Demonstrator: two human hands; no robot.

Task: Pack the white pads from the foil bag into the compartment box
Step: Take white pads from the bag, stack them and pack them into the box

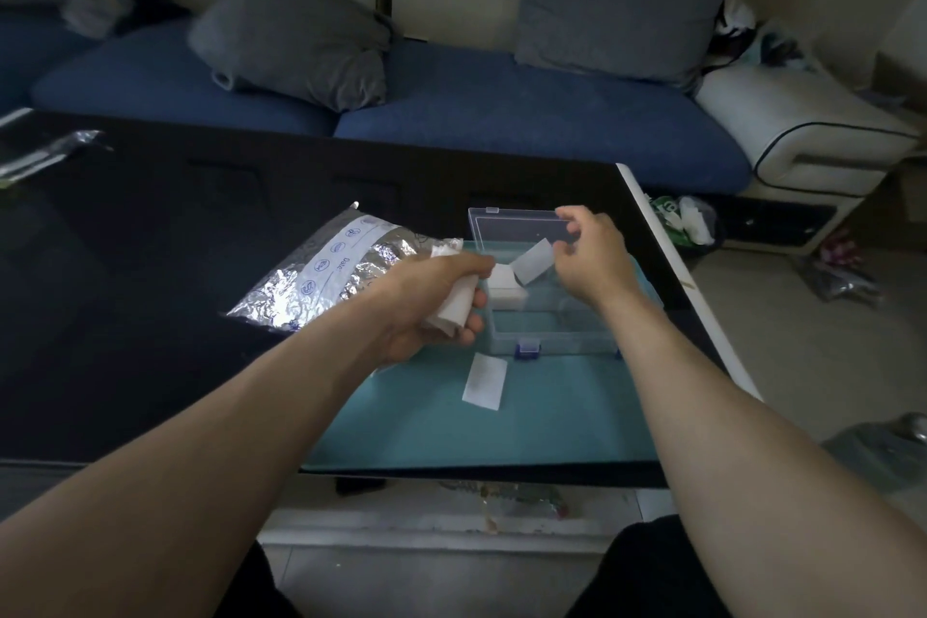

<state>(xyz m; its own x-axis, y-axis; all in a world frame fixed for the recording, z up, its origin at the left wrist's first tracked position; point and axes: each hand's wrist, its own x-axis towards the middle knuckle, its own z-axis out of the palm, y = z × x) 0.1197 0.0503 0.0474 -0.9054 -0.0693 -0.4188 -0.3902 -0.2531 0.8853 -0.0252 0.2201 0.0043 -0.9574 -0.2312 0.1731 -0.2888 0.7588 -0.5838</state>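
A: We see the left hand [435,301] curled round a bunch of pads [451,306], fingers wrapped under it, thumb over the top. A corner of the bunch pokes out behind the knuckles, toward the bag [321,274].

B: And the bag lies just to the left of that hand, flat on the dark table [150,266], its mouth turned toward the wrist.

A: Now the right hand [589,261]. We have it above the box [547,316], fingers loosely bent, one pad [534,261] at its fingertips, tilted on edge.

B: Is it pinched, or merely touched?

A: We read it as a light pinch at the pad's upper corner, thumb side; the exact contact is hard to make out.

B: Between the two hands we see a stack [506,289] of pads already in the box, in its left part, just past the left thumb.

A: The tilted pad's lower corner sits right at that stack. We cannot tell whether they touch.

B: The lid [516,228] stands open behind the right hand's fingers, clear plastic, upright.

A: Below the left hand, nearer to us, a single pad lies loose [485,381] on the teal mat [451,427], just in front of the box's blue clasp [528,347].

B: The box rests on that same mat, under the right wrist. Beyond the table, a blue sofa [501,115] with grey cushions [301,45].
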